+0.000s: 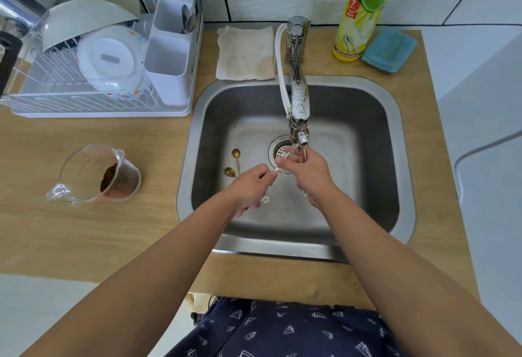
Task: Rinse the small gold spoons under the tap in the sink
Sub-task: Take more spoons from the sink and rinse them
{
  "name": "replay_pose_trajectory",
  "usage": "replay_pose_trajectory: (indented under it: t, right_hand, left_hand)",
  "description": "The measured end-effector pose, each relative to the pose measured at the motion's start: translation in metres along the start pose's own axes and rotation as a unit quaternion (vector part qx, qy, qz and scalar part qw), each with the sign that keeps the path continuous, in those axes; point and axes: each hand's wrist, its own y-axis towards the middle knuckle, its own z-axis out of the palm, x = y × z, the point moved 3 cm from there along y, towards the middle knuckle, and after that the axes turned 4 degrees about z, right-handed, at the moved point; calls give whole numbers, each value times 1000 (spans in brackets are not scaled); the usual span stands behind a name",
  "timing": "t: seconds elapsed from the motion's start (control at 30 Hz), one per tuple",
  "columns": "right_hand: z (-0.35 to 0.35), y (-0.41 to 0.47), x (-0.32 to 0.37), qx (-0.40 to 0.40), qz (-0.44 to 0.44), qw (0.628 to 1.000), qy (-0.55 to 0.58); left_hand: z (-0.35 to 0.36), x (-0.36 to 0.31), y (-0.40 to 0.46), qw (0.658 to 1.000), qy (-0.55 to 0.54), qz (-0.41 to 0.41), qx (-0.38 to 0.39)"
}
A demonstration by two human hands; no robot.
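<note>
Water runs from the chrome tap (300, 119) into the steel sink (392, 130). My right hand (309, 171) is under the stream, closed on a small gold spoon whose white flower end (304, 193) sticks out below the palm. My left hand (251, 185) is just left of it, fingers pinched on another small spoon; its white flower end (265, 199) shows under the hand. Two more gold spoons (236, 153) (230, 171) lie on the sink floor to the left of the drain strainer (279, 150). The bowls of the held spoons are hidden by my fingers.
A dish rack (84, 102) with bowls and a white cutlery holder (169, 68) stands at the back left. A measuring jug (99, 175) holding brown powder sits on the wooden counter. Behind the sink are a cloth (245, 54), a detergent bottle (358, 17) and a blue sponge (389, 50).
</note>
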Motion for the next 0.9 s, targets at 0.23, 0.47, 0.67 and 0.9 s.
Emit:
replay_pose_trajectory:
  t: [0.23, 0.47, 0.67, 0.9]
  right_hand:
    - [-9, 7, -2, -78, 10, 997, 24]
    - [-13, 6, -5, -27, -24, 999, -36]
    - [-3, 5, -9, 25, -42, 995, -90]
    - [-12, 14, -2, -55, -40, 996, -65]
  left_hand:
    - [1, -4, -4, 1000, 13, 7, 7]
    - [5, 6, -8, 999, -29, -7, 23]
    - [1, -1, -5, 1000, -22, 0, 18]
    - [2, 0, -9, 1000, -11, -6, 26]
